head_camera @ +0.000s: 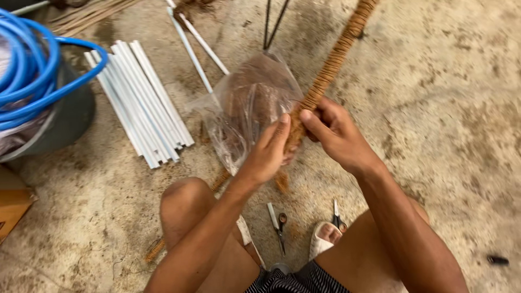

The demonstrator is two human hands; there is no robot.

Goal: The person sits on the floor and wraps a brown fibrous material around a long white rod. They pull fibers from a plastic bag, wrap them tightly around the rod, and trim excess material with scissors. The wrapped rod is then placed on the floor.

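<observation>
Head view looks down on two bare hands meeting over a concrete floor. Left hand has its fingers stretched up and curled around the lower end of a brown fibre-wrapped pole, fingertips pressed to the fibre. Right hand is clenched on the same pole just beside the left fingertips, thumb laid across the wrap. From the fingers the pole runs up and away to the top edge; a frayed tuft hangs just below the left palm.

Behind the left fingers, touching or nearly so, sits a clear plastic bag holding brown fibre. Well left of that hand lies a bundle of white tubes, with two loose white tubes beyond the bag. Further left, a coiled blue hose rests on a grey tub.

Below the hands, between the bare knees, lie scissors, and a second pair near a white sandal.
</observation>
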